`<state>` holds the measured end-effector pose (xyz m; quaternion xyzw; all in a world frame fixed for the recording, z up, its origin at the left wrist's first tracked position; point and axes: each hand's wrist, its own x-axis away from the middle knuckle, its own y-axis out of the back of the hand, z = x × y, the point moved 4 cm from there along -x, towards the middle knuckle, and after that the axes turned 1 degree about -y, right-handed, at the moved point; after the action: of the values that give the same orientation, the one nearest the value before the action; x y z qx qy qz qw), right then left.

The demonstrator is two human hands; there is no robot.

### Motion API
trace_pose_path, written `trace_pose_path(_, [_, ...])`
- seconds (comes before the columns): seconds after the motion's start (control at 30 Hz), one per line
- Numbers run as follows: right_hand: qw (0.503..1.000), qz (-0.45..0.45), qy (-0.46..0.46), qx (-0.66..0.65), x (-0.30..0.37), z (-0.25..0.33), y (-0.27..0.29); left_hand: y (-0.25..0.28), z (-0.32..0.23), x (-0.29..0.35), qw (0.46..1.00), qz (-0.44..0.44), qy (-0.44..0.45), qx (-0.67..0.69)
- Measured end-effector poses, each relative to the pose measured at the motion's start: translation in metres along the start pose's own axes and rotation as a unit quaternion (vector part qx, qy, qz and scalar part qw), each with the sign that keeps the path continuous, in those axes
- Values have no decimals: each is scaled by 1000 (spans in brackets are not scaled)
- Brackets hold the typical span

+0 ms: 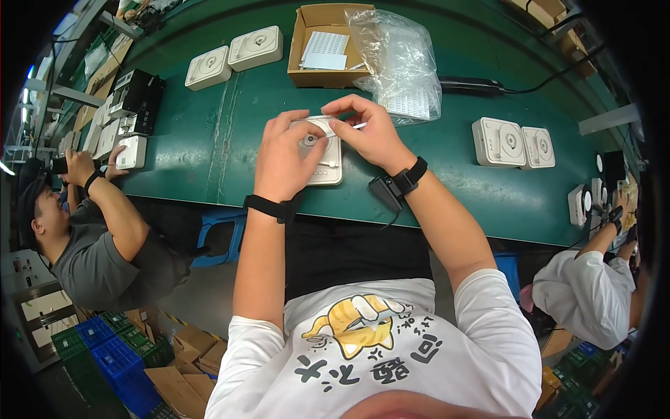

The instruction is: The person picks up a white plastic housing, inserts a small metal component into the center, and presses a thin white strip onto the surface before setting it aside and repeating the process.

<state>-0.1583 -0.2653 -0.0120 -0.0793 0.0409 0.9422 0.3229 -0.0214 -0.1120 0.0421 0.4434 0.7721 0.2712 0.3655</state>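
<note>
A white, rounded box-shaped device with a round turntable-like dial and a small arm [329, 167] lies on the green table in front of me. My left hand [286, 150] grips it from the left, its fingers curled over the top. At the upper right of the device, my right hand [370, 133] is closed, thumb against fingers, with a thin white stick [360, 126] poking out of it. Something clear and thin seems to lie between the fingertips of both hands, too small to make out. My fingers hide much of the dial.
Beyond my hands stands a cardboard box [296, 49] holding printed sheets, with a clear plastic bag [408, 59] beside it. More white devices sit at the back left [256, 47] and right [499, 142]. A black handheld tool [471, 86] lies behind. Co-workers sit on both sides.
</note>
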Motion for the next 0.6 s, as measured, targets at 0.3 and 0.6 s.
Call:
trace_pose_path(0.3, [981,-86,23,-170,-4,-12,10,-13,16,0,999,-5,-25,41])
trace_pose_path(0.6, [994,31,98,45,4,11,-7,-15,30,4,967,-25,61,247])
